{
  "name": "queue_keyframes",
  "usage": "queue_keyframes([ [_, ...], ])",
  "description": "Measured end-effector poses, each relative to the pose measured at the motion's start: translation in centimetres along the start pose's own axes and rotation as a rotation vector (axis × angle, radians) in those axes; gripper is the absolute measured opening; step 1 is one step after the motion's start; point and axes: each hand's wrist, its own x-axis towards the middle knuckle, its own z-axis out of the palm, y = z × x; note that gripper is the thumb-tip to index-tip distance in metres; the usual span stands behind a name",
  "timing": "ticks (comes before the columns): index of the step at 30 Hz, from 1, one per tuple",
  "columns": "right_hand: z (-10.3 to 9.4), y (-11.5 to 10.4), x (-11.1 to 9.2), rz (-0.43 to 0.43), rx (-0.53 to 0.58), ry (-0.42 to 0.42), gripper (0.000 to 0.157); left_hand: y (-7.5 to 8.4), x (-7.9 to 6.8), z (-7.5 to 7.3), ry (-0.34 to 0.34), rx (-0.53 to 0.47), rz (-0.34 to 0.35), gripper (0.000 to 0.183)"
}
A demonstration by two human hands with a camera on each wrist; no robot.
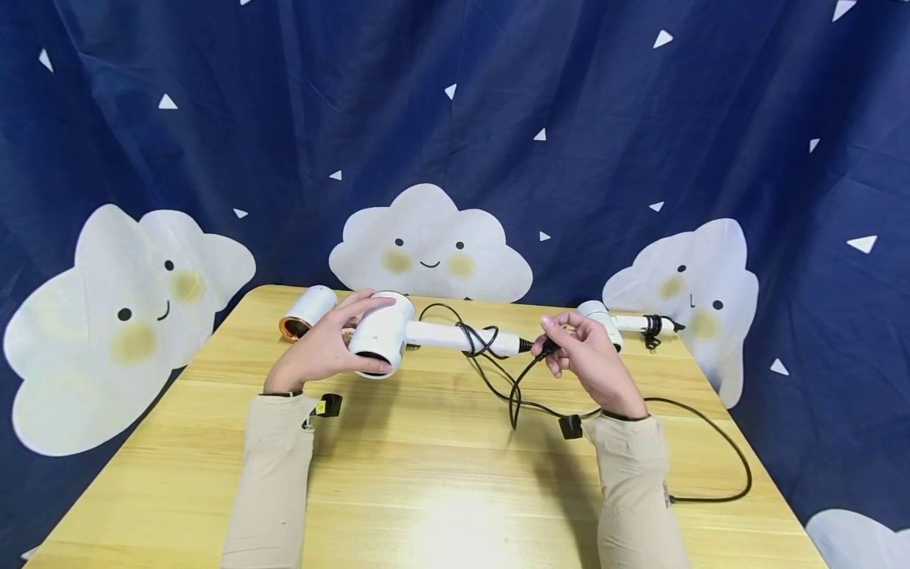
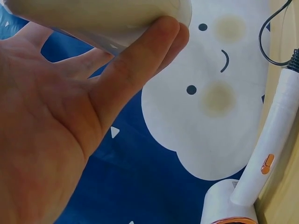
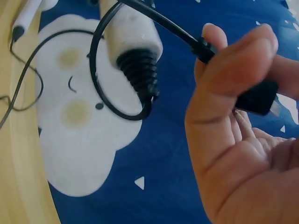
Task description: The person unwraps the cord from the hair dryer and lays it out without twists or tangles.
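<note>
My left hand (image 1: 320, 348) grips the head of a white hair dryer (image 1: 384, 332), thumb near its dark open end and fingers over the top. Its handle points right, held above the table. In the left wrist view the dryer's white head (image 2: 103, 18) fills the top, with fingers against it. Between thumb and fingers, my right hand (image 1: 593, 359) pinches the black plug (image 3: 258, 98) of the power cord. That black cord (image 3: 96, 70) leaves the ribbed sleeve (image 3: 138, 70) at the handle's end and bends in a loop toward the plug.
Behind my left hand lies another white hair dryer (image 1: 313, 307) with a copper rim; its cord trails over the wooden table (image 1: 426, 458). A third dryer (image 1: 626, 322) sits back right, cord wound round its handle. Small black boxes hang at both wrists. A blue curtain (image 1: 398, 103) stands behind.
</note>
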Motion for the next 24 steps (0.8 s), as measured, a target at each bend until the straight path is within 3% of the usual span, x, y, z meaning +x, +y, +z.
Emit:
queue_keyframes([
  [8, -0.3, 0.7, 0.3, -0.040, -0.069, 0.157, 0.018, 0.0, -0.1, 0.0, 0.002, -0.016, -0.008, 0.093],
  [15, -0.6, 1.1, 0.9, 0.030, -0.155, 0.255, 0.044, 0.1, -0.2, -0.1, 0.008, -0.007, 0.005, 0.093],
  [24, -0.9, 1.9, 1.3, 0.008, -0.280, 0.287, 0.057, 0.1, -0.1, -0.2, 0.005, -0.007, 0.005, 0.093],
])
